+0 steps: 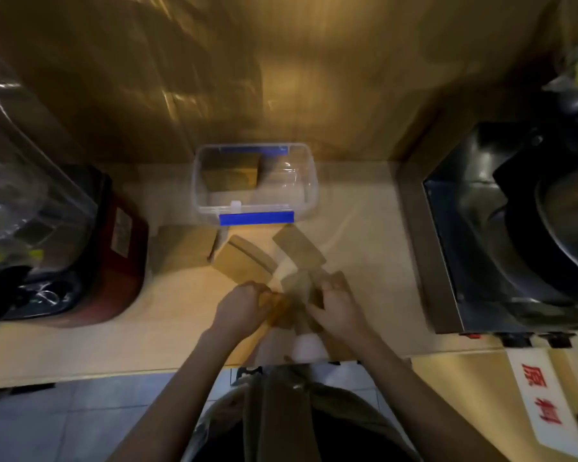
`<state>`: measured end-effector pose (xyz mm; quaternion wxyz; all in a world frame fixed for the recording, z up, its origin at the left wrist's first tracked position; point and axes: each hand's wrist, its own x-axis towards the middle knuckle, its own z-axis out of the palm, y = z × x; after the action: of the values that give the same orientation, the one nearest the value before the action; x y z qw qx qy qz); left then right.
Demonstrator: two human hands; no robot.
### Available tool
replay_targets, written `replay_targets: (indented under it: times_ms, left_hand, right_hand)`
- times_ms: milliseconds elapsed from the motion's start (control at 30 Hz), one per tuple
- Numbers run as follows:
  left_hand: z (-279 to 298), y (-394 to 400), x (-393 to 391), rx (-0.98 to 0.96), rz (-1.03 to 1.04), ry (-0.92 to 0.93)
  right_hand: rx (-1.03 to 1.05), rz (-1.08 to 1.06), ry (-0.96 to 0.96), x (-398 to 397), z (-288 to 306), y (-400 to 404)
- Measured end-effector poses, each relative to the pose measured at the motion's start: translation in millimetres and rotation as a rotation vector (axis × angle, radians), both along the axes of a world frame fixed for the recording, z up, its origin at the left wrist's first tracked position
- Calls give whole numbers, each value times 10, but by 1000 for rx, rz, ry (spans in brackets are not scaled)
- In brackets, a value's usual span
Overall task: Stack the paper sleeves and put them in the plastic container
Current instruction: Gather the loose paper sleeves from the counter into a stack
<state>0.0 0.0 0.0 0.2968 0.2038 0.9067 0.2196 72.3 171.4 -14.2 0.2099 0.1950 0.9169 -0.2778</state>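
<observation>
Hands (291,306) both pinching blurred paper sleeves (301,288); plastic container (309,181) long axis left-right.

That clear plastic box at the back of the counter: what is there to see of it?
The plastic container is a clear, rounded-cornered box with blue clasps front and back. It stands upright and lidless on the pale counter, against the wall. A stack of brown paper sleeves fills its left part; the right part looks empty. Neither hand touches it.
</observation>
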Motion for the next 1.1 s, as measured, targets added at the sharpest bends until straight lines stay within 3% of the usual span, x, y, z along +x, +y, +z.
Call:
replay_targets:
  times_ms: [167,433,667,900,967,1033,1100]
  left_hand:
    - [-263,-47,262,-14,-47,53]
    - [-515,-47,452,-124,-145,63]
    - [-536,-15,374,-110,-135,49]
    - [-451,101,198,-97,-30,-77]
    - [-315,168,161,-30,97,-80]
    - [-118,243,156,205,230,-181]
    - [70,296,175,540,400,-550]
  right_hand:
    - [64,-51,-77,121,-187,-239]
    - [168,-63,-29,79,-272,-353]
    - [36,-99,-32,103,-275,-287]
    - [-346,-274,-54,79,-69,-52]
    - [-488,-310,-24,83,86,-43]
    - [-571,-324,44,97,209,-80]
    - [-600,-353,113,123,304,-149]
